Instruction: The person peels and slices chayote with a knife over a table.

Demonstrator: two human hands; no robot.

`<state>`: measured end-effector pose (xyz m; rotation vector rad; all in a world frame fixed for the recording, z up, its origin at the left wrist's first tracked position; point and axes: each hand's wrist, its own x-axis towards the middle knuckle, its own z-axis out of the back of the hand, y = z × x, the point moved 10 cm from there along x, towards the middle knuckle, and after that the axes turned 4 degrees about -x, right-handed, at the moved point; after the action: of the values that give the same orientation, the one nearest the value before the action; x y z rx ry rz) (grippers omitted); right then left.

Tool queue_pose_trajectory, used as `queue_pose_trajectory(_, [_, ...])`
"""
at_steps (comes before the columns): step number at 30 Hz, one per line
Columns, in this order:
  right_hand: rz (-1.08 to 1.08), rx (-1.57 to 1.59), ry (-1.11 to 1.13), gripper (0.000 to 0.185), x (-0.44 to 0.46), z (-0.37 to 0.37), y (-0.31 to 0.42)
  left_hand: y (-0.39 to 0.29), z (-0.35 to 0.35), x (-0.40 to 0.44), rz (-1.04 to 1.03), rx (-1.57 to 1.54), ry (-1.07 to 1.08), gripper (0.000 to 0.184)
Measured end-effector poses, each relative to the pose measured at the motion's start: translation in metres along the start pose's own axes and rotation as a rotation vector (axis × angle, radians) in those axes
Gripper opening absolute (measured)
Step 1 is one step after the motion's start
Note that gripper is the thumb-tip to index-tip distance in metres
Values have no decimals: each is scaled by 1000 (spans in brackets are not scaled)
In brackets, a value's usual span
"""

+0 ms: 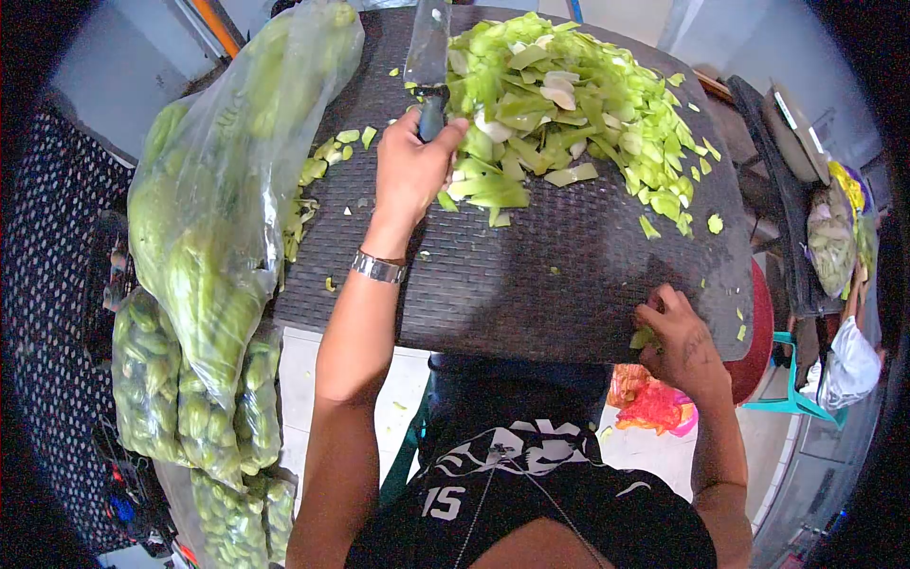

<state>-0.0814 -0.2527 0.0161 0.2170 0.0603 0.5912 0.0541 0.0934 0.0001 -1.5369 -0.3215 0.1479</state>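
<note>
My left hand (412, 161), with a metal watch band on its wrist, is closed round the dark handle of a knife (428, 45). The knife's broad blade points away from me, beside the left side of a large heap of sliced green vegetable (569, 104). Paler slices and longer flat pieces lie on top of the heap. At the front right edge of the table, my right hand (678, 341) is curled, with a green vegetable piece (643, 339) showing at its fingers. Some of the right fingers are hidden from view.
A dark woven-textured table (493, 284) carries the heap and scattered bits. On the left stand a big clear bag of whole green vegetables (204, 237) and smaller filled bags (147, 379). A teal stool (791, 379) and a red-orange plastic bag (649, 403) are at right.
</note>
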Motion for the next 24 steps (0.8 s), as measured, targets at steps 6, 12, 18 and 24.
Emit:
queue_pose_trajectory(6, [38,56,80,32,0,-12,-6,0,-3,-1,1,-33,15,24])
queue_pose_trajectory(12, [172,150,291,20,35,-19,3,-4,-4,-3,0,-90,29,25])
queue_pose_trajectory(18, [101,-22,-558,41,114,66,11,-14,-17,-13,-1,-107,74,23])
queue_pose_trajectory(24, [-77,1350,-18,40,173,5,51,-59,-84,-71,-218,191,368,26])
